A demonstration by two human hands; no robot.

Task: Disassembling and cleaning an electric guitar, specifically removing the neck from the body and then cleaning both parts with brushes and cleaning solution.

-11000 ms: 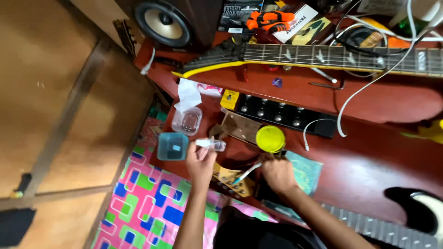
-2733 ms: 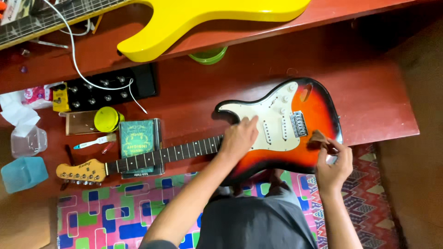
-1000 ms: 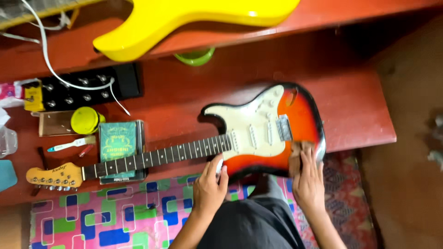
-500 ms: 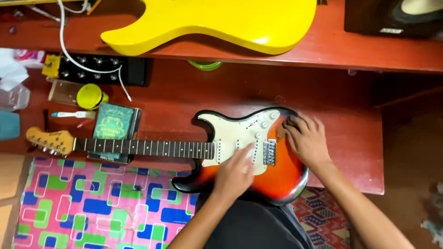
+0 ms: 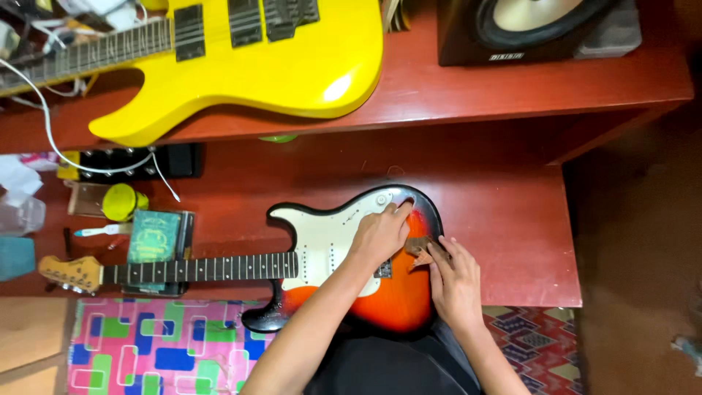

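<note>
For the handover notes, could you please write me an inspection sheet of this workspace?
Surface: red wooden bench, shelf above.
Job's things: sunburst guitar lying flat; small brown piece at its edge.
Clutter: yellow guitar, green booklet, yellow lid, black pedal unit.
Hands: left hand flat on the guitar body; right hand fingertips on the brown piece.
Cables: white cable to the pedal unit.
Surroundings: speaker, patterned mat.

Guitar body (image 5: 395, 300): sunburst, orange-red centre fading to black edge, white pickguard (image 5: 322, 241). Second guitar (image 5: 278, 58): glossy yellow with black pickups. Table (image 5: 497, 219): dark red-brown. Mat (image 5: 168, 347): pink with blue, green, white blocks. Round lid (image 5: 121, 201): yellow. Small booklet (image 5: 153, 235): green.
</note>
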